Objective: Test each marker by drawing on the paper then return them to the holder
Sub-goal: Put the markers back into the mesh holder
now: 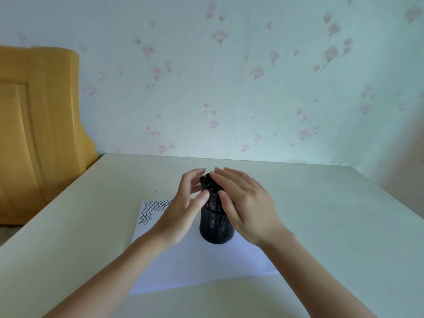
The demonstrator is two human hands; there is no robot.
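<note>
Our left hand (185, 210) and right hand (243, 203) flank the markers (210, 187), fingers spread and relaxed, pinching nothing we can see. Markers stand bunched in the holder (216, 228) on the paper (195, 267), mid-desk (68, 237); zigzags (153, 210) fill its far-left corner. Steady the holder with one hand and pull one marker straight up.

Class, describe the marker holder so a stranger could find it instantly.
On the pale table lies a white paper sheet. Standing on it, between the left hand and right hand, is the black mesh cylindrical holder, packed with black markers.
</note>
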